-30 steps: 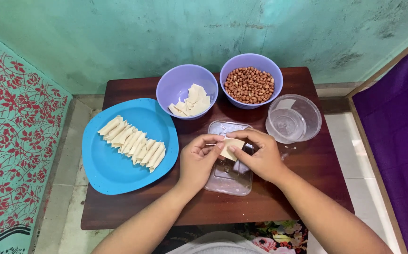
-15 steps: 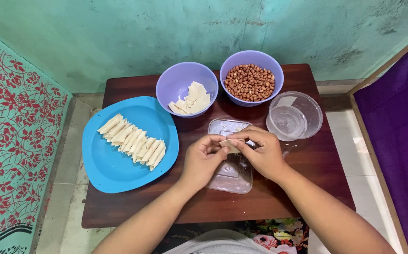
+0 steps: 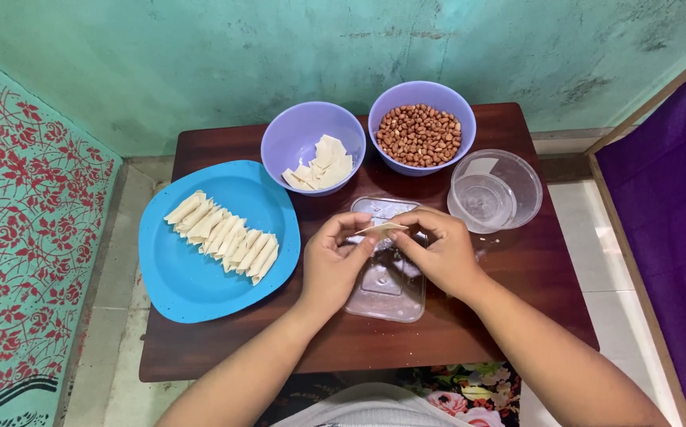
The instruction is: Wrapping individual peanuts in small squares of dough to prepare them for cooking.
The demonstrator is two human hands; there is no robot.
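Your left hand (image 3: 332,265) and right hand (image 3: 438,255) pinch a thin, pale dough square (image 3: 381,229) between their fingertips, just above the clear lid (image 3: 386,296) on the table (image 3: 517,300). It looks folded over, though it is hard to see. A second ago it was flat and facing you; now it is turned edge-on and looks like a thin strip.

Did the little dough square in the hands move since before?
Yes. The dough piece turned from flat-facing to edge-on and sits nearer the far end of the clear lid, held by both hands.
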